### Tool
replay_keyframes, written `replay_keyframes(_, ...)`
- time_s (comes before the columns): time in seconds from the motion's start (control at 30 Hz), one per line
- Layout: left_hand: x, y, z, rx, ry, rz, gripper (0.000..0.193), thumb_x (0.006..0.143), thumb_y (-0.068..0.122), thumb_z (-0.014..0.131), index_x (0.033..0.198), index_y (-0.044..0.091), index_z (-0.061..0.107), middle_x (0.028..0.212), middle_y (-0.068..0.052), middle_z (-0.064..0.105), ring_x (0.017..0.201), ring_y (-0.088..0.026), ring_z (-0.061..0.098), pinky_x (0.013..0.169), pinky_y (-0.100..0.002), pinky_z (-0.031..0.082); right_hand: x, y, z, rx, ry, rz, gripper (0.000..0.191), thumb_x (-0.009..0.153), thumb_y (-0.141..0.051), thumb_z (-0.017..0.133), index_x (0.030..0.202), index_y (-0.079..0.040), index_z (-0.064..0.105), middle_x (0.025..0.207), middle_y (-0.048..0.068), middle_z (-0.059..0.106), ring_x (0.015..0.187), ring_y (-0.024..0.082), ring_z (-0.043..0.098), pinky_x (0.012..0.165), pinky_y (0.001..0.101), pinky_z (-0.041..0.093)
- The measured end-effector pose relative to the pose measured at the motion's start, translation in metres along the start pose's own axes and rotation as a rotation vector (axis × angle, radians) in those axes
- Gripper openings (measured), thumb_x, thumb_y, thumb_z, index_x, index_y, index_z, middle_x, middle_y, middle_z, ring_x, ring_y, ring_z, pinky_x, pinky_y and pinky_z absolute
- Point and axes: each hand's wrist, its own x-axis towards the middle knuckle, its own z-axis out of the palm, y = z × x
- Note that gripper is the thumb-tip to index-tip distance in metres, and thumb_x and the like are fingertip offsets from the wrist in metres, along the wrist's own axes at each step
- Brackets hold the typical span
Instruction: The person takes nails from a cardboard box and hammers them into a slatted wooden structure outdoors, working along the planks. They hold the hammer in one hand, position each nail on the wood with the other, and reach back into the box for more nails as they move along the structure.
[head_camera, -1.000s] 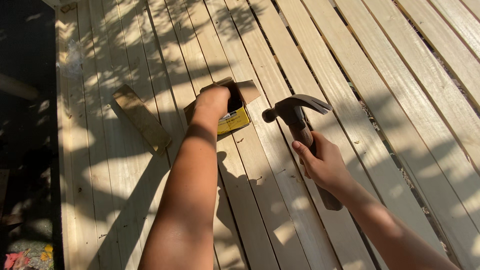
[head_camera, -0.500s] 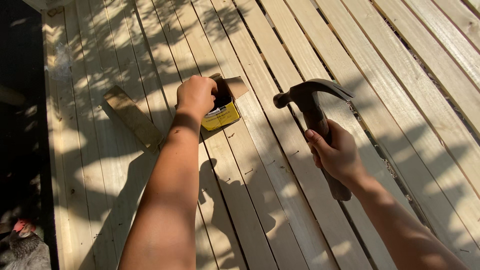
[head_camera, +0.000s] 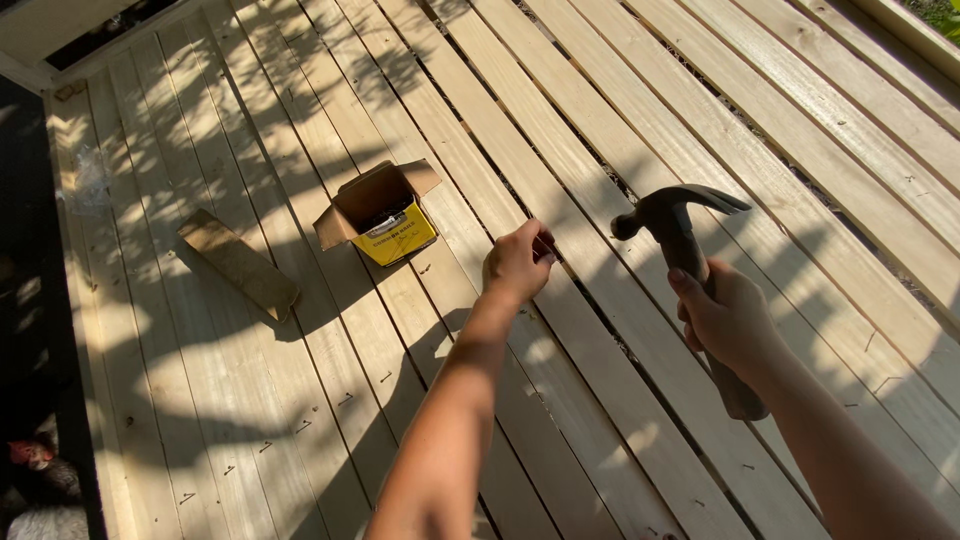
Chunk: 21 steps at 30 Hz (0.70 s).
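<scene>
Head view, sunlit plank deck (head_camera: 250, 400). Right hand (head_camera: 728, 318): wrapped around the handle of a claw hammer (head_camera: 680, 235), head raised above the boards. Left hand (head_camera: 517, 262): fingertips pinched together, possibly on a small nail, too small to confirm. Open cardboard box (head_camera: 380, 212) with yellow front: on the deck, well left of both hands. Short wood offcut (head_camera: 238, 263): farther left.
</scene>
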Motion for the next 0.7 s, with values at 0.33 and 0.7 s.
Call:
replay_keyframes(0.33,0.026,-0.021,0.043,0.081,-0.099,-0.099,0.027,0.086,0.016,0.076,0.109,0.017,0.062,0.094,0.0,0.078,0.091,-0.022,0.074,0.078,-0.038,0.057,0.03,0.089,0.031,-0.605,-0.027,-0.262,0.039,0.095,-0.041,0.063,0.1,-0.003,0.057,0.068,0.02,0.068,0.062,0.04,0.067,0.058,0.052,0.05)
replay_keyframes(0.7,0.036,-0.022,0.06,0.039,-0.217,0.097,0.028,0.083,0.014,0.078,0.104,0.015,0.059,0.086,0.001,0.077,0.085,-0.022,0.076,0.073,-0.039,0.056,0.023,0.101,0.032,-0.571,-0.038,-0.157,0.035,0.094,-0.039,0.063,0.099,-0.005,0.056,0.07,0.022,0.069,0.063,0.042,0.067,0.059,0.055,0.05)
